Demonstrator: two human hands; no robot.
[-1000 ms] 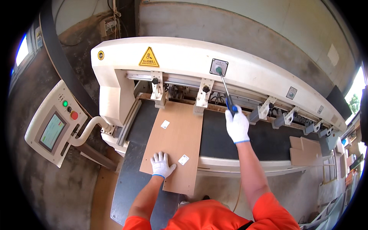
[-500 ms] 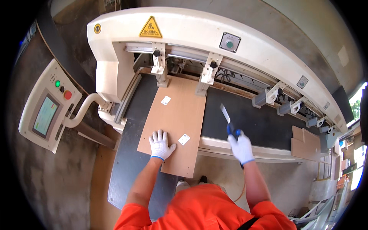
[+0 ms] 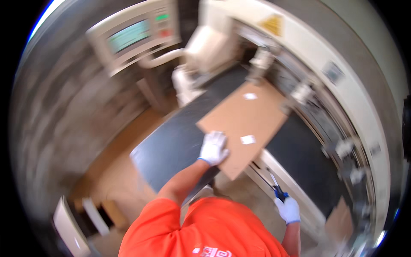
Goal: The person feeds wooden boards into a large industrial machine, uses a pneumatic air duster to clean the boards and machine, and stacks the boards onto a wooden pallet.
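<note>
A flat light-brown wooden panel [image 3: 242,115] with two small white labels lies on the dark machine table. My left hand [image 3: 213,147], in a white glove, rests flat on the panel's near left edge, fingers stretched and thumb apart. Farther right, my gloved right hand [image 3: 288,210] is closed round a blue-handled air blow gun [image 3: 280,193] with a thin metal nozzle. It hangs beside the table's pale front edge, apart from the panel. Two clamp blocks [image 3: 260,64] stand at the panel's far end. Motion blurs the picture.
The white machine beam [image 3: 342,64] arches over the table's far side. A control panel with a screen [image 3: 128,36] sits on a bent arm at the far left. Smaller brown boards [image 3: 339,220] lie at the right end. Brown boxes [image 3: 113,214] stand on the floor at lower left.
The view has swung left, bringing boxes into sight. My right hand has lowered the air blow gun from above the dark table to beside its front edge. My left hand stays on the panel.
</note>
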